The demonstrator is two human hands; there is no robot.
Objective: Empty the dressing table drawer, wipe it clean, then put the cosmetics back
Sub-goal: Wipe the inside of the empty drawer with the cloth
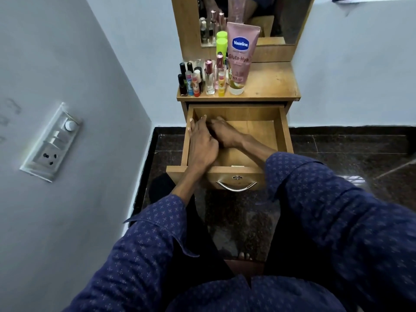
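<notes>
Wooden drawer (284,129) open – both hands (211,138) inside, fingers flat; cosmetics (202,79) on tabletop (270,84).

You can't tell what's under your left hand (202,143) and right hand (225,134): they overlap in the drawer (282,131), hiding the floor there, so any cloth or item is unseen. Small bottles (191,81) on the top: labels too small to read. Mirror (288,19) cut off by the top edge, reflection dim & blurred.
</notes>
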